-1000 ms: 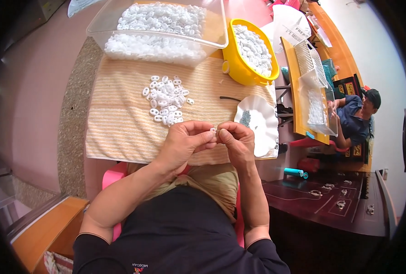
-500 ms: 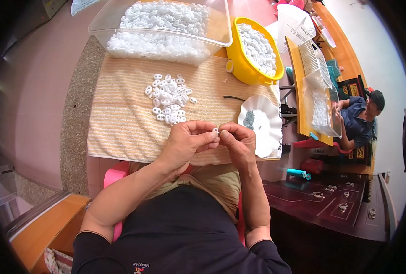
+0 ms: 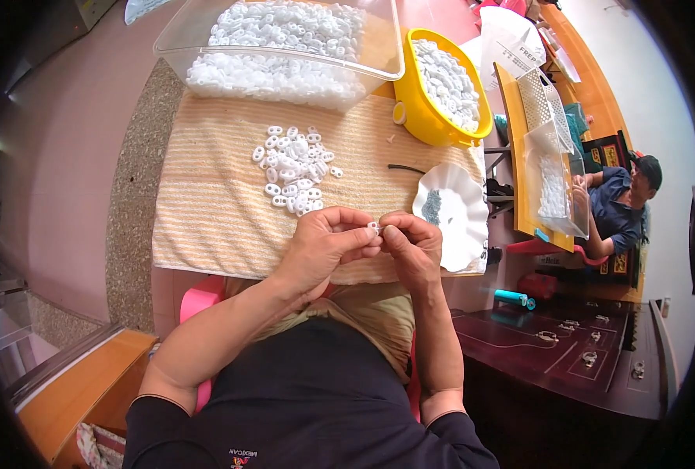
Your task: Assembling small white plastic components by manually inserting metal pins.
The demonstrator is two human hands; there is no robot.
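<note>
"Near the front edge of the desk (image 3: 385, 90), what does the left hand (image 3: 328, 242) hold?"

"Its thumb and forefinger pinch a small white piece (image 3: 375, 227), a little right of that edge's middle, over the striped cloth (image 3: 207, 211)."

"And the right hand (image 3: 414, 246)?"

"Its fingers are pressed together at the tips, just to the right of the piece. Whether they grip something thin is too small to tell."

"Where do the other pieces lie?"

"A loose pile (image 3: 293, 168) of white two-holed pieces sits left of the desk's middle. Many more fill a clear box (image 3: 400, 47) along the far edge and a yellow tub (image 3: 418, 121) at the far right corner."

"What stands close to the right hand?"

"A white wavy-rimmed plate (image 3: 464, 223) by the right edge, with small grey-blue bits (image 3: 432, 207) on its left side. A thin dark strip (image 3: 406, 167) lies just beyond it, toward the far edge."
</note>
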